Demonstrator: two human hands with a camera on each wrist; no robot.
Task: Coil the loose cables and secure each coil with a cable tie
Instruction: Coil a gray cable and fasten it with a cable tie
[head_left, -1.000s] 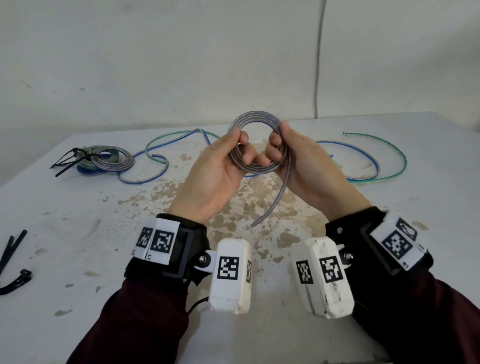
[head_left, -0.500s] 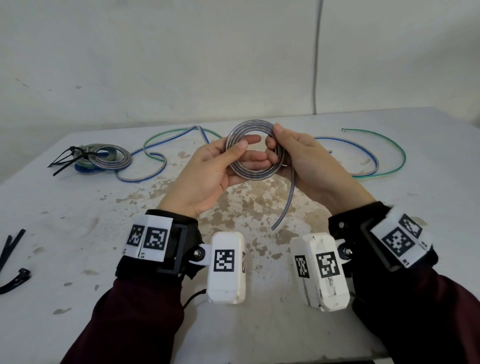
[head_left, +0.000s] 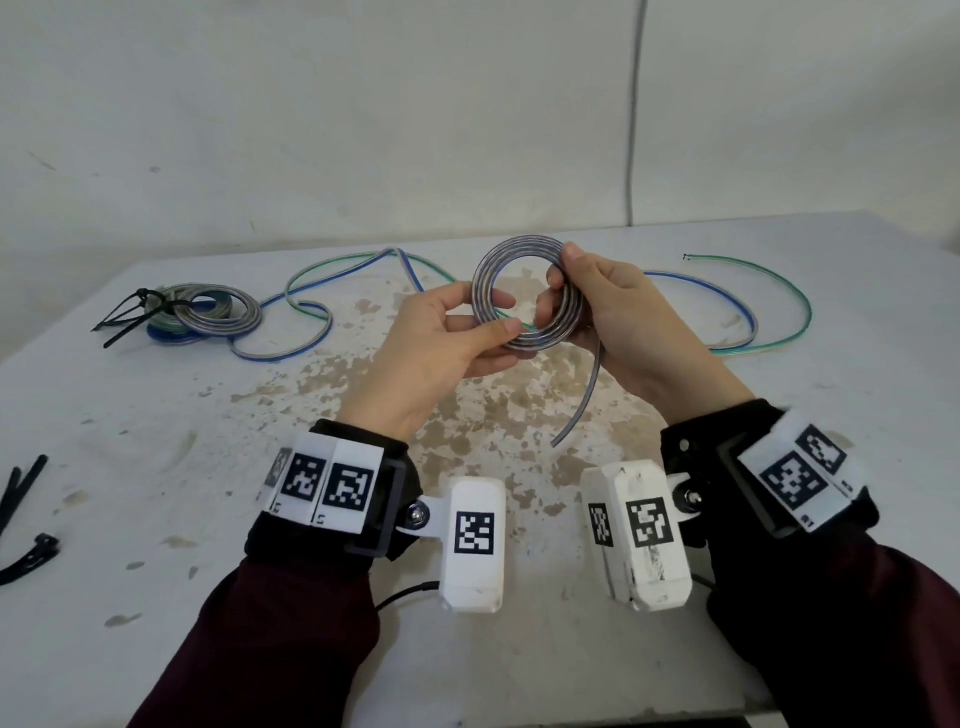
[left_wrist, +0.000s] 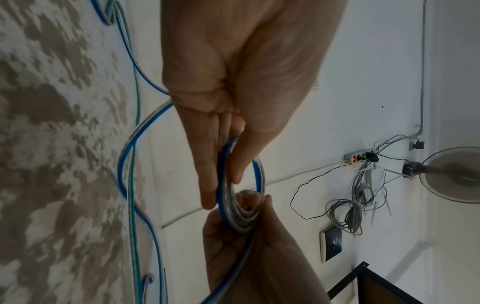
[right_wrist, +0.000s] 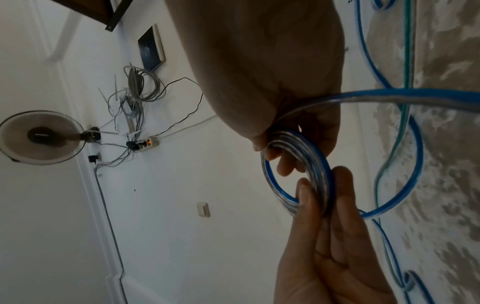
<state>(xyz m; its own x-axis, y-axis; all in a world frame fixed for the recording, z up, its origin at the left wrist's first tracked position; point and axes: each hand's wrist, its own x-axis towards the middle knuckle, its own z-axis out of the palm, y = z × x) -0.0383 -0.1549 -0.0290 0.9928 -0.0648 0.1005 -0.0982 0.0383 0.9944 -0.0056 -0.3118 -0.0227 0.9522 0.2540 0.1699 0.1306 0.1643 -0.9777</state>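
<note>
A clear-and-blue cable coil (head_left: 511, 254) (left_wrist: 257, 172) (right_wrist: 318, 153) is held upright above the middle of the table. My left hand (head_left: 441, 338) pinches its lower left side between thumb and fingers. My right hand (head_left: 602, 306) grips its right side, thumb on top. A short loose tail (head_left: 584, 405) hangs down from the coil under my right hand. Loose blue and green cables (head_left: 311, 280) (head_left: 748, 291) lie on the table behind the hands. Black cable ties (head_left: 23, 488) lie at the left edge.
A pile of coils bound with black ties (head_left: 197, 312) sits at the back left of the white, stained table (head_left: 156, 467). A wall (head_left: 363, 130) stands just behind the table. The wrist views show a fan (right_wrist: 39, 136) and a power strip across the room.
The coil was turned and lifted slightly. My right thumb moved to its top edge, my left thumb slid to its lower side. The hanging tail is shorter than a second ago.
</note>
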